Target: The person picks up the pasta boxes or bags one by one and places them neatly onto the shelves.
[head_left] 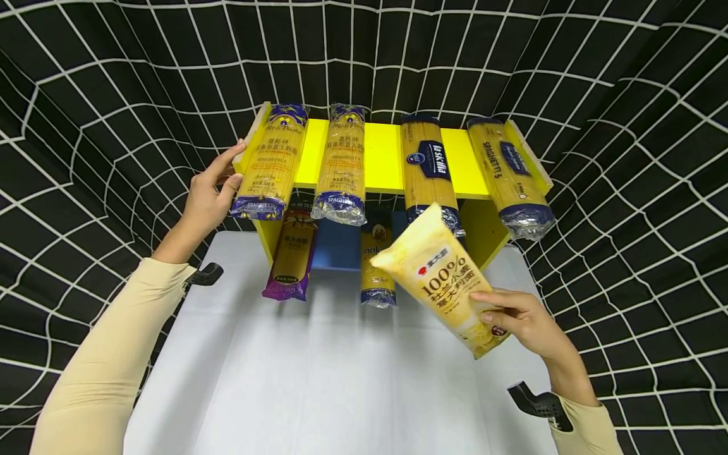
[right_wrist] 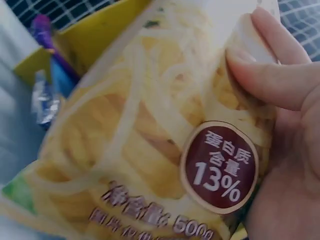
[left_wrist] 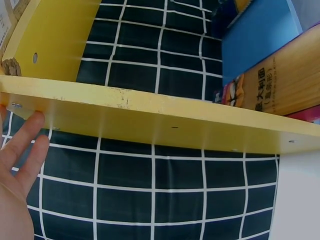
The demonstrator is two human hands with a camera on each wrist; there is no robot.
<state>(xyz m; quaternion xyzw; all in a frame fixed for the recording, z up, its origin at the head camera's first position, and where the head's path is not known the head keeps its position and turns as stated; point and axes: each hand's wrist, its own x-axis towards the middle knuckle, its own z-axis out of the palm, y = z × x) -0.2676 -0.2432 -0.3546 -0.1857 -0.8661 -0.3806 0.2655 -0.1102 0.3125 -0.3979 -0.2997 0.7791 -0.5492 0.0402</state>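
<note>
My right hand (head_left: 526,322) holds a pale yellow bag of pasta (head_left: 440,272) by its lower right edge, thumb on the printed front. The bag hangs tilted before the shelf's right half; the right wrist view shows its dark red 13% badge (right_wrist: 220,167) up close. My left hand (head_left: 210,193) is at the left end of the yellow shelf (head_left: 382,158). In the left wrist view its fingers (left_wrist: 31,145) touch the outer face of the side panel (left_wrist: 165,105) and are nearly straight. A spaghetti pack (head_left: 272,158) lies just inside that panel.
Also on the top tier lie a second blue-ended spaghetti pack (head_left: 342,164) and two navy-ended packs (head_left: 430,164) (head_left: 510,170). Below, on a blue shelf board (head_left: 337,243), are a purple-ended pack (head_left: 292,253) and another spaghetti pack (head_left: 377,265). A white table (head_left: 341,379) lies underneath; black gridded cloth surrounds it.
</note>
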